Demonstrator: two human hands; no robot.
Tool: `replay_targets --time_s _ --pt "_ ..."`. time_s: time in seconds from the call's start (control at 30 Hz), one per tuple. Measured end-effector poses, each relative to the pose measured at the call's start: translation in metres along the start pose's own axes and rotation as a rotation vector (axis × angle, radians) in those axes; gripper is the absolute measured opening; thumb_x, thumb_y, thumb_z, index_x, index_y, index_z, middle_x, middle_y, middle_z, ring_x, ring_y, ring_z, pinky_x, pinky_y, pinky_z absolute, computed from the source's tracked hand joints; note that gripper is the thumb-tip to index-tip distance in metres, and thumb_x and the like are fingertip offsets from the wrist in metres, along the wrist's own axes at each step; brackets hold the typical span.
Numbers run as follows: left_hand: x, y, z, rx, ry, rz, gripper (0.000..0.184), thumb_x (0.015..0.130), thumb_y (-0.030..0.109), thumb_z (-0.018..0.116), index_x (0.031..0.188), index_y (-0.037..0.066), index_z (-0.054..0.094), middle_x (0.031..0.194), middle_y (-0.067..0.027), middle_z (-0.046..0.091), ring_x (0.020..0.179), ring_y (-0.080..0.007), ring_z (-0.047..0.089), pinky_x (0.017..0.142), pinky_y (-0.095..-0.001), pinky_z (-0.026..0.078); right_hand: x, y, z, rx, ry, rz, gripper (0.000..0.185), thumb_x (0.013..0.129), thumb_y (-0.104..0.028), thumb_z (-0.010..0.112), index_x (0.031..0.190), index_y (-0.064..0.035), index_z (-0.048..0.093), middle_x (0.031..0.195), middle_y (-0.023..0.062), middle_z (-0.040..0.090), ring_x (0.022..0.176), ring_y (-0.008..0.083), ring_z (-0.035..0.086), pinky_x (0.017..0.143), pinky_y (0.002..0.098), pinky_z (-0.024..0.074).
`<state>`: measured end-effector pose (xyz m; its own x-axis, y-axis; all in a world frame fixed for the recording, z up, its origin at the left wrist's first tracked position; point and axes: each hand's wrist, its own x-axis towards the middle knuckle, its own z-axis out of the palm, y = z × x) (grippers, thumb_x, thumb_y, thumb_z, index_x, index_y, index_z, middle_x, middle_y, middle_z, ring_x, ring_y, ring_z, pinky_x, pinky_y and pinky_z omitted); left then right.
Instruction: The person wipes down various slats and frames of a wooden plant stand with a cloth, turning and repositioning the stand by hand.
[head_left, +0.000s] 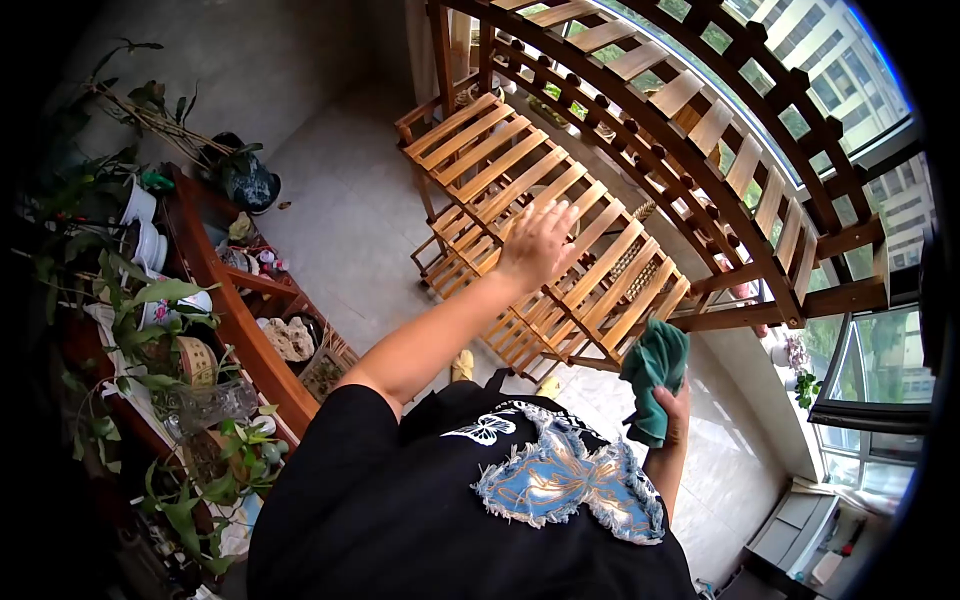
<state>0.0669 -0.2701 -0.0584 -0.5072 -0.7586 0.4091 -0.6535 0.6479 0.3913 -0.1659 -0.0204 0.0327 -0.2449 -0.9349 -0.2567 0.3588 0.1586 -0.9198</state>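
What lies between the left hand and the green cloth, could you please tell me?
In the head view, several slats of the wooden rack lie between the left hand and green cloth.

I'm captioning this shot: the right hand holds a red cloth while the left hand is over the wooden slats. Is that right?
The colour is wrong: the head view shows a green cloth in the right hand, with the left hand over the wooden slats.
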Motion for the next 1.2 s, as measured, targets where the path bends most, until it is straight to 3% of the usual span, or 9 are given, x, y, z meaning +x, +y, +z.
replay_targets --time_s 0.13,0.33,0.4,0.43,0.6,0.8,1.0,1.07,1.2 --pt "-0.041 -0.040 0.012 0.026 -0.082 -0.064 0.058 0.104 0.035 0.057 0.153 0.007 0.046 0.160 -0.0228 0.039 0.148 -0.0405 0.036 0.122 -0.0520 0.031 0.029 0.012 0.051 -0.267 0.097 0.037 0.067 0.082 0.000 0.078 0.145 -0.0019 0.056 0.127 0.0124 0.070 0.110 0.0204 0.069 0.097 0.0330 0.0544" --pt "-0.060 -0.064 0.010 -0.089 -0.134 -0.127 0.054 0.104 0.033 0.057 0.151 0.010 0.049 0.162 -0.0227 0.036 0.147 -0.0440 0.037 0.120 -0.0502 0.036 0.047 0.017 0.065 -0.351 0.167 -0.041 0.061 0.085 0.001 0.074 0.144 -0.0055 0.059 0.127 0.0122 0.070 0.112 0.0201 0.068 0.098 0.0322 0.0533" --pt "-0.066 -0.072 0.013 -0.109 -0.097 -0.066 0.051 0.104 0.030 0.056 0.150 0.010 0.051 0.162 -0.0203 0.037 0.147 -0.0409 0.039 0.120 -0.0484 0.036 0.059 0.027 0.058 -0.657 0.164 -0.247 0.057 0.085 0.001 0.073 0.141 -0.0083 0.062 0.128 0.0108 0.071 0.114 0.0190 0.068 0.099 0.0320 0.0520" --pt "-0.068 -0.077 0.015 -0.125 -0.158 -0.073 0.058 0.102 0.033 0.059 0.156 0.017 0.044 0.169 -0.0147 0.026 0.154 -0.0362 0.028 0.125 -0.0456 0.029 0.066 0.032 0.055 -0.808 0.153 -0.352 0.056 0.085 0.001 0.072 0.140 -0.0097 0.063 0.128 0.0102 0.071 0.116 0.0185 0.067 0.100 0.0319 0.0514" --pt "-0.078 -0.072 0.008 0.023 -0.274 -0.080 0.074 0.100 0.040 0.061 0.164 0.026 0.026 0.173 -0.0073 0.012 0.159 -0.0299 0.014 0.129 -0.0478 0.018 0.105 0.062 0.048 -1.431 0.259 -0.486 0.057 0.086 -0.006 0.071 0.138 -0.0287 0.062 0.128 0.0149 0.067 0.109 0.0386 0.068 0.091 0.0433 0.0557" --pt "-0.077 -0.063 0.002 0.064 -0.293 -0.119 0.067 0.103 0.038 0.058 0.163 0.026 0.032 0.174 -0.0061 0.010 0.160 -0.0279 0.014 0.127 -0.0547 0.017 0.108 0.083 0.041 -1.447 0.233 -0.485 0.061 0.082 -0.006 0.073 0.138 -0.0299 0.062 0.137 0.0112 0.062 0.107 0.0367 0.068 0.087 0.0435 0.0570" --pt "-0.067 -0.085 -0.021 -0.026 -0.187 -0.002 0.049 0.105 0.037 0.056 0.149 0.016 0.053 0.162 -0.0106 0.042 0.147 -0.0292 0.043 0.120 -0.0544 0.033 0.110 0.080 0.049 -1.386 0.264 -0.426 0.062 0.078 -0.002 0.073 0.135 -0.0269 0.065 0.134 0.0135 0.064 0.111 0.0379 0.067 0.092 0.0438 0.0554" --pt "-0.060 -0.106 -0.046 -0.340 -0.265 0.005 0.047 0.104 0.033 0.059 0.147 0.015 0.055 0.152 -0.0102 0.055 0.138 -0.0285 0.053 0.118 -0.0535 0.037 0.109 0.078 0.058 -1.340 0.289 -0.418 0.062 0.078 -0.001 0.071 0.134 -0.0259 0.065 0.133 0.0145 0.064 0.113 0.0384 0.066 0.094 0.0434 0.0547" --pt "-0.020 -0.174 -0.097 -0.182 0.200 0.037 0.043 0.099 0.018 0.061 0.141 0.010 0.058 0.140 -0.0113 0.063 0.128 -0.0313 0.059 0.112 -0.0488 0.042 0.109 0.084 0.074 -1.314 0.409 -0.345 0.060 0.080 0.002 0.069 0.135 -0.0220 0.065 0.131 0.0131 0.065 0.121 0.0366 0.063 0.101 0.0400 0.0512"
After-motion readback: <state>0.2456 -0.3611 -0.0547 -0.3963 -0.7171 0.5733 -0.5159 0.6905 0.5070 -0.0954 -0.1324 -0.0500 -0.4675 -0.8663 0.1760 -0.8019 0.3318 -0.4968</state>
